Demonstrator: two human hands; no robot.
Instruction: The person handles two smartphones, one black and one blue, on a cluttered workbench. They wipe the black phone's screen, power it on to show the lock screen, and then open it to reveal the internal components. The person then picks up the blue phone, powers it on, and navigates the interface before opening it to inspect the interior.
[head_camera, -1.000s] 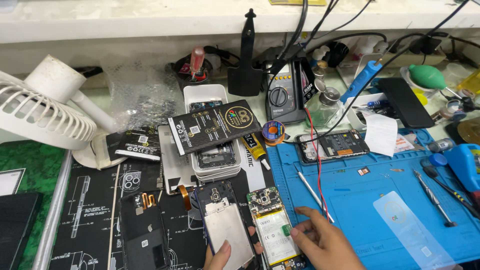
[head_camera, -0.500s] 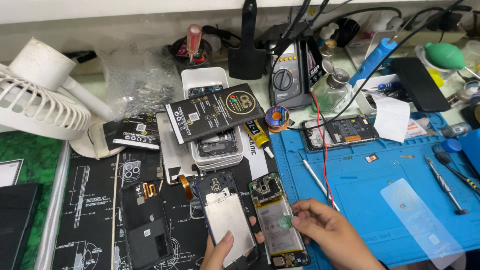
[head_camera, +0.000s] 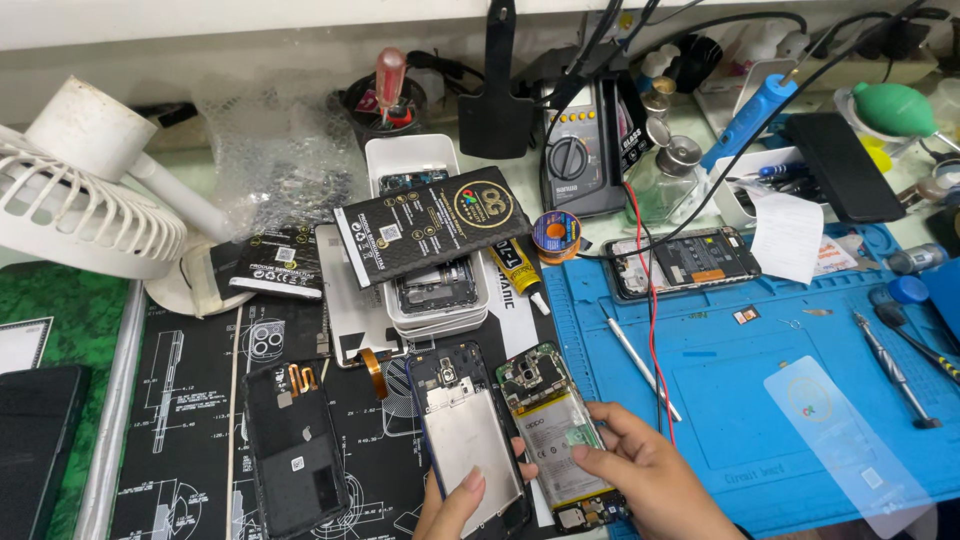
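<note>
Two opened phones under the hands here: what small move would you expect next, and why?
Probably lifting the right hand slightly to get a fingertip grip on the opened phone. Its fingers lie flat across the exposed battery, pressing rather than gripping, while the left hand only thumbs the neighbouring phone frame.

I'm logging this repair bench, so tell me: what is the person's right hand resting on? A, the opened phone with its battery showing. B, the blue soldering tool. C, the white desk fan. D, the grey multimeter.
A: the right hand lies on the opened phone, fingertips on its exposed battery.
</note>
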